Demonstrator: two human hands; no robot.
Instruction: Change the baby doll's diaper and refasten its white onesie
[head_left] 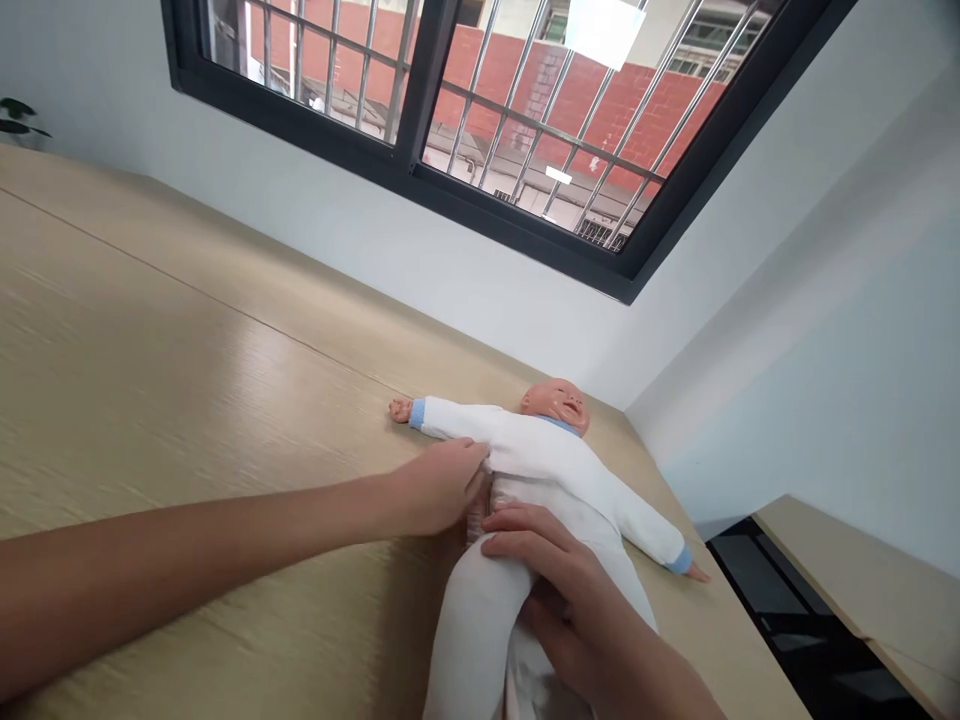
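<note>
Where right grip point(570, 590) rests, doll point(555, 460) lies.

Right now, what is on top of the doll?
The right hand lies across the belly of the doll; the left hand touches its waist. The white suit beneath both palms is hidden. The doll lies on the wooden table.

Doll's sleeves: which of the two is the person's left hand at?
The far sleeve, stretched toward the picture's left: the left hand rests against its underarm. The near sleeve lies untouched, toward the right edge of the table.
</note>
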